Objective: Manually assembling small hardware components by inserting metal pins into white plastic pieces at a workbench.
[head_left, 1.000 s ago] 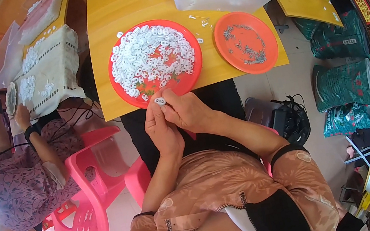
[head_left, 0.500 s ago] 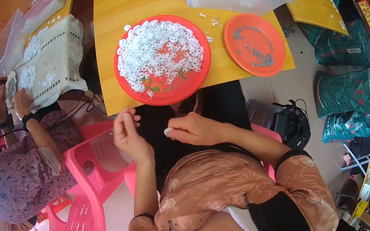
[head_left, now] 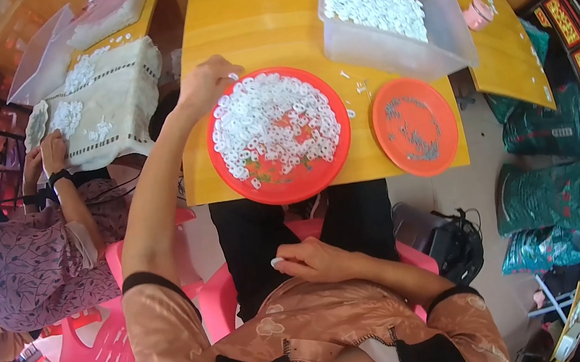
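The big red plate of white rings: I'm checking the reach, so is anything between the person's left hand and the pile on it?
Nothing visible. The left hand is already at the upper left rim of the big red plate, fingertips touching the white rings. The right hand rests in the lap.

We take this for a small piecework workshop: yellow tables [head_left: 255, 24] fill the upper frame, bearing a large red plate [head_left: 289, 185] heaped with small white rings and a clear plastic bin [head_left: 392, 54] holding more. At left, a co-worker [head_left: 23, 251] sorts the same rings on a white cloth [head_left: 130, 108] beside pink plastic chairs [head_left: 104, 361]. Stacked green sacks [head_left: 549, 197] fill the right edge.
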The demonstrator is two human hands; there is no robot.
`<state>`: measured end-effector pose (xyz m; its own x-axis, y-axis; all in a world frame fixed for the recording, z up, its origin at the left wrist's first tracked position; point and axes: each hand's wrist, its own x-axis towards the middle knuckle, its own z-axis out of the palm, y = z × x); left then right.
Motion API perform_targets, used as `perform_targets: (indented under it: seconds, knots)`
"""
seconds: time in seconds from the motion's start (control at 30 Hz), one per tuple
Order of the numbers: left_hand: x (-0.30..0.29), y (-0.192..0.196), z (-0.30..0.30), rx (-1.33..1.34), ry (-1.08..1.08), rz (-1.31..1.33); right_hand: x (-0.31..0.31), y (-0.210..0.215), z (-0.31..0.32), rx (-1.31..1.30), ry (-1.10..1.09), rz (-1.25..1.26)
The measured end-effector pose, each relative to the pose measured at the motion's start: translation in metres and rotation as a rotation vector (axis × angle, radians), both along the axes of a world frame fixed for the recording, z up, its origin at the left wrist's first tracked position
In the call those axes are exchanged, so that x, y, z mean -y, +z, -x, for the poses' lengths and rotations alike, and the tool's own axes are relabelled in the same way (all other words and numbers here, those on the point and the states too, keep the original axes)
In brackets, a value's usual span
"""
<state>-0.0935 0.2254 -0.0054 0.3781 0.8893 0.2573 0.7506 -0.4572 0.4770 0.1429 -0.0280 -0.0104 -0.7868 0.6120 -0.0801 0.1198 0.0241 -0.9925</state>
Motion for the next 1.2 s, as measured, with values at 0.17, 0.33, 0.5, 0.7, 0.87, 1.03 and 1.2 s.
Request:
perform_targets:
  seconds: [0.17,0.33,0.5,0.7,0.87,1.03,1.2]
  knots:
    - [-0.024,-0.009,0.007,-0.151,-0.139,0.041,-0.005,-0.004,0.0,-0.012,0.009,-0.004]
    - [-0.014,-0.026,0.013,-0.006,0.035,0.047,-0.01,-0.009,0.004,0.117,-0.006,0.078]
    - [0.008,-0.017,0.033,0.225,0.138,-0.126,-0.017,-0.013,0.009,0.159,-0.045,0.207]
    - [0.036,0.091,0.061,0.599,0.621,-1.008,-0.02,-0.013,0.018,0.208,-0.053,0.273]
    - [0.049,0.139,0.074,0.652,0.707,-1.221,-0.024,-0.009,0.028,0.214,-0.072,0.26]
    - [0.057,0.159,0.075,0.651,0.725,-1.377,-0.028,-0.017,0.024,0.215,-0.094,0.223]
    - [0.051,0.159,0.076,0.638,0.687,-1.458,-0.032,-0.02,0.027,0.227,-0.095,0.239]
